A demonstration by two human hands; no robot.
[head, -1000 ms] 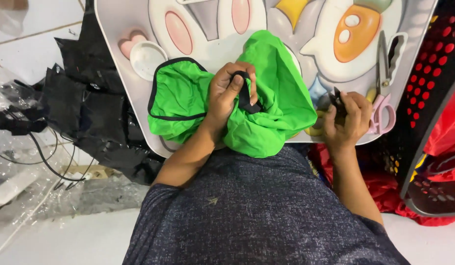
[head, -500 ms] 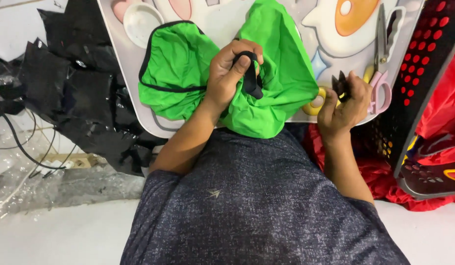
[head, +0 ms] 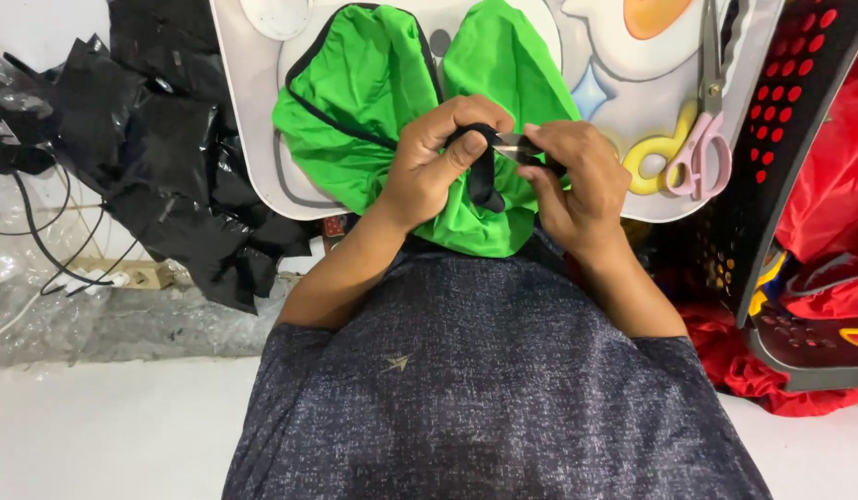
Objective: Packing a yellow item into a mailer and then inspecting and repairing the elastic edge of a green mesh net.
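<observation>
At the far left of the frame, crumpled clear plastic wrap lies on the pale floor, with dark cables running to a beige power strip. Just right of it, in the upper left, sits a heap of glossy black plastic bags, wrinkled and folded over one another. Top centre is a white lap table printed with rounded cartoon shapes. On it lies a smooth bright green garment edged in black piping. The left hand is clenched around a black strap that hangs from the green cloth at mid-frame. Touching it, the right hand pinches a small silvery tool against the strap; what kind of tool cannot be told. Right of the hands, pink-handled scissors rest on the table beside a yellow printed shape. At the right edge stands a black perforated basket showing red through its holes, with shiny red fabric bunched in and below it.
</observation>
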